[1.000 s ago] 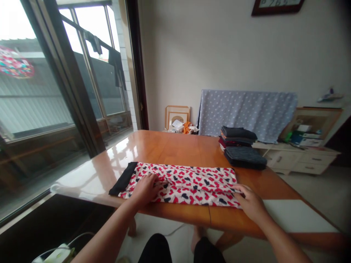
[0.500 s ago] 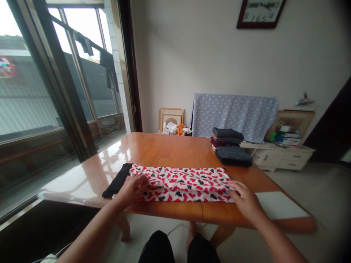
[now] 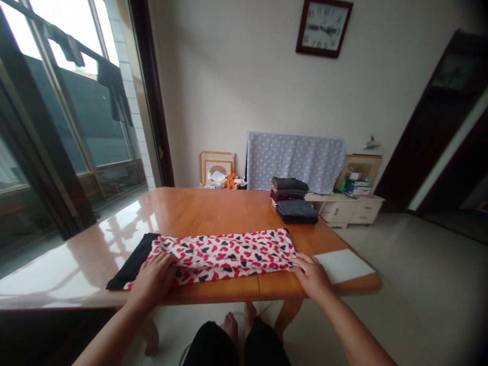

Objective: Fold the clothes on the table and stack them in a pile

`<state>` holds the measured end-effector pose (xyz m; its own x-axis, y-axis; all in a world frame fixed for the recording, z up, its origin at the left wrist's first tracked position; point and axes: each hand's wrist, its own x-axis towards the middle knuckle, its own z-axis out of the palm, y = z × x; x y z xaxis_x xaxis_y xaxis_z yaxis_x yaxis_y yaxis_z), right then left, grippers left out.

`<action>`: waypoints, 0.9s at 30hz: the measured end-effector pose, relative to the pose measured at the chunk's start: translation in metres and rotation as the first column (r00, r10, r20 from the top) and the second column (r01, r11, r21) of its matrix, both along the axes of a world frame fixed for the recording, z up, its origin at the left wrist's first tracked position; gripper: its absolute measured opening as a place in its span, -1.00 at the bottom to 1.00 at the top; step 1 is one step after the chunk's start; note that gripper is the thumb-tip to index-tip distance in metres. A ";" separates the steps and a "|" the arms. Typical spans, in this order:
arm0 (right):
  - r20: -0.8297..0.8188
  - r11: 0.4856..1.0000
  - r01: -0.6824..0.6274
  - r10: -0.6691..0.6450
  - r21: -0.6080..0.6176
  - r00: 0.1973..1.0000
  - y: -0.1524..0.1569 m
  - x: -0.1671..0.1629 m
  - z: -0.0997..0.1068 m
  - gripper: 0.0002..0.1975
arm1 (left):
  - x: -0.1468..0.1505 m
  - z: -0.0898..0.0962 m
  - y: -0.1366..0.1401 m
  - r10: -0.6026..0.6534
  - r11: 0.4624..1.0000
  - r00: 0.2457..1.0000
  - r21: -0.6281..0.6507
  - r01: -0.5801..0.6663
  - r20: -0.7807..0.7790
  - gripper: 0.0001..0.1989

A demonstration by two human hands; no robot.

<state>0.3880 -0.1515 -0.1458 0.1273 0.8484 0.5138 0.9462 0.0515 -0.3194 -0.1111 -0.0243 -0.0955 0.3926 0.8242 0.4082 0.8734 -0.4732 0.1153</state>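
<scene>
A folded heart-print garment [image 3: 229, 251], white with red and dark hearts, lies lengthwise along the table's near edge. A black section [image 3: 133, 262] shows at its left end. My left hand [image 3: 154, 277] rests over the left part, its fingers closed on a crease in the cloth. At the right end, my right hand [image 3: 310, 272] pinches the near corner between thumb and fingers. The crease runs between both hands, with a strip of cloth showing in front of it. My left fingertips are partly hidden against the fabric.
The garment lies on a glossy wooden table [image 3: 198, 208]. Toward the back right stand stacked folded dark clothes [image 3: 292, 198]. A white sheet [image 3: 345, 265] lies by the right edge. Beyond are a low white cabinet [image 3: 354, 212] and a dotted grey cloth [image 3: 293, 160]. Glass doors are at left.
The view has turned to the right, so the table and garment appear farther left. The cloth's top layer looks somewhat smoother and flatter. Both hands stay at the garment's two ends.
</scene>
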 end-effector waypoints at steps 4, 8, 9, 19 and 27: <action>0.015 0.999 -0.005 0.006 -0.039 1.000 -0.005 -0.004 0.007 -0.65 | -0.003 -0.011 -0.001 -0.039 0.999 0.999 -0.022 0.038 -0.036 -0.75; -0.053 0.998 -0.053 0.054 0.022 0.997 -0.003 -0.018 0.026 -0.65 | 0.002 -0.011 -0.010 0.070 0.997 0.997 0.009 -0.070 0.013 -0.67; -0.088 0.996 -0.072 0.076 0.046 0.993 -0.001 -0.025 0.031 -0.64 | 0.002 -0.010 -0.012 0.096 0.995 0.995 0.016 -0.097 0.039 -0.63; -0.219 0.901 -0.432 0.432 0.050 0.875 0.039 -0.172 0.046 -0.79 | -0.051 -0.014 -0.023 0.160 0.986 0.964 0.014 -0.166 0.214 -0.61; -0.060 0.860 -0.500 0.497 -0.096 0.866 0.069 -0.267 0.062 -0.84 | -0.081 0.008 -0.022 0.205 0.973 0.969 -0.135 -0.187 0.141 -0.76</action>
